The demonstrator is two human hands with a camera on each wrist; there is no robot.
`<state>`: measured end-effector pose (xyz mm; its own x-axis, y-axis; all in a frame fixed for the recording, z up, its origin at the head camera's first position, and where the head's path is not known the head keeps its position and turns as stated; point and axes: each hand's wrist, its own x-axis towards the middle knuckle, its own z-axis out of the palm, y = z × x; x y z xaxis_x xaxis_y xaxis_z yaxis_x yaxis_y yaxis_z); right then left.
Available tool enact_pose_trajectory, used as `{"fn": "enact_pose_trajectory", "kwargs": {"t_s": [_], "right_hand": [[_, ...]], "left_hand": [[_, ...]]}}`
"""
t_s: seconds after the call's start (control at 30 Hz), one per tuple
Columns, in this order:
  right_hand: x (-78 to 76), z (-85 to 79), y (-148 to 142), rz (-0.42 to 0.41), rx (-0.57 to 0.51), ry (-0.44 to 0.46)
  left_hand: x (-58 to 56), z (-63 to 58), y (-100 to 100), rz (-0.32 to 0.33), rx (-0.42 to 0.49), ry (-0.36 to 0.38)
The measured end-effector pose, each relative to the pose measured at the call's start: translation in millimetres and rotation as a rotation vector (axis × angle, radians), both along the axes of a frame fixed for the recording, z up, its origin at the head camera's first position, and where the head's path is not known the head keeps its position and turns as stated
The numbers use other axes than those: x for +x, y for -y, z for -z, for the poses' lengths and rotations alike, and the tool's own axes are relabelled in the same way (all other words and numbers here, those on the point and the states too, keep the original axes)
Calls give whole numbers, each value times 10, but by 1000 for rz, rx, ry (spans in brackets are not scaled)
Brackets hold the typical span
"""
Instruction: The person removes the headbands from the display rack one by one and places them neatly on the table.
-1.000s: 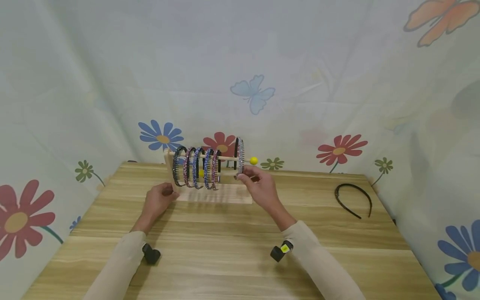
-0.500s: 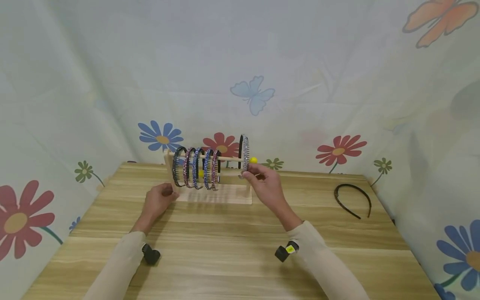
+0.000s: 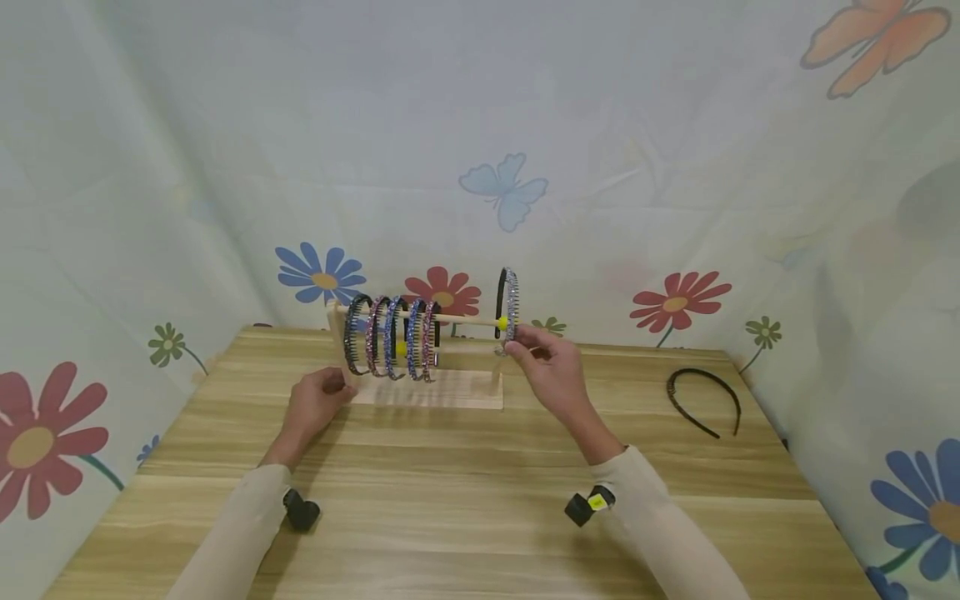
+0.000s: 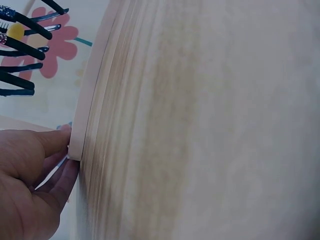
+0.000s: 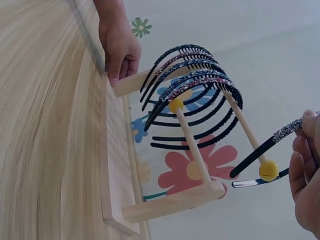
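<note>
Before flowered cloth (image 3: 480, 100), on a wood-grain tabletop (image 3: 435, 517), pinches the wooden stand (image 3: 465, 392) at its base with the left hand (image 3: 318, 396) and holds the silver headband (image 3: 513, 300) in the right hand (image 3: 557, 372), astride the yellow knob (image 3: 502, 322) tipping the upper rod (image 3: 468, 319). Seems midway across that knob, so probably calls for a level, snag-free move. Has five more headbands (image 3: 392, 337) along that rod, and a black headband (image 3: 699, 372) lying well apart.

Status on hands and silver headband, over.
Left hand grips rack base. Right hand pinches silver headband at yellow end ball. Five headbands farther along rod.
</note>
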<state>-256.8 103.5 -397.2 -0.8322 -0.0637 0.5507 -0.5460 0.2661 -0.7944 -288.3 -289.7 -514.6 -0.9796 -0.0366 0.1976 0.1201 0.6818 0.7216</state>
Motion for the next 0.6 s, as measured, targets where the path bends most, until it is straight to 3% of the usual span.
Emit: {"fn": "enact_pose_trajectory", "kwargs": {"t_s": [0.3, 0.6], "right_hand": [[210, -263, -73, -2, 6, -63], [179, -279, -206, 65, 12, -44]], "left_hand": [[-3, 16, 2, -1, -7, 0], [2, 7, 5, 6, -10, -3]]}}
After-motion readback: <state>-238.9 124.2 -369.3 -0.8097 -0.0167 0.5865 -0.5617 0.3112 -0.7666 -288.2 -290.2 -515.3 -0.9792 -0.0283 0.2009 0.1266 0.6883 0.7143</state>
